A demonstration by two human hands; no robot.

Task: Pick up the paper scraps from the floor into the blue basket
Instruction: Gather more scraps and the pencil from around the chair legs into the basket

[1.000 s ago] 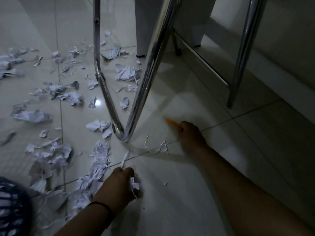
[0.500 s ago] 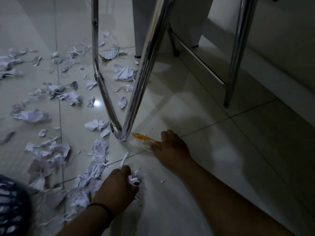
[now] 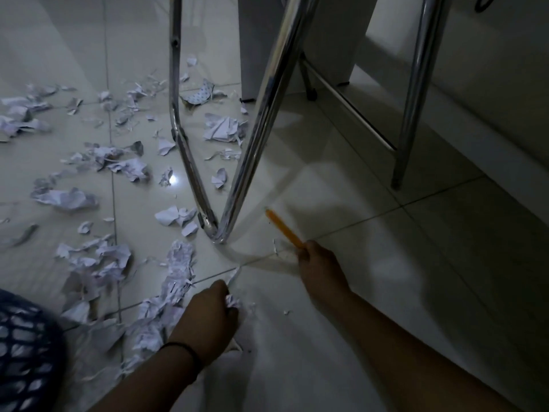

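While left hand (image 3: 209,315) clutches paper scraps (image 3: 233,301), right hand (image 3: 319,267) grips orange pencil (image 3: 283,228); basket (image 3: 23,352) far left.

Indoor room, likely a home or office; which one cannot be told. Glossy pale floor tiles (image 3: 341,179) with grout lines are seen. Chromed tubular furniture legs (image 3: 255,129) are planted beside a white cabinet base (image 3: 297,46). Lighting is dim.

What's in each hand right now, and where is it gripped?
The left hand clutches crumpled paper scraps in its fingers. The right hand holds an orange pencil by its near end.
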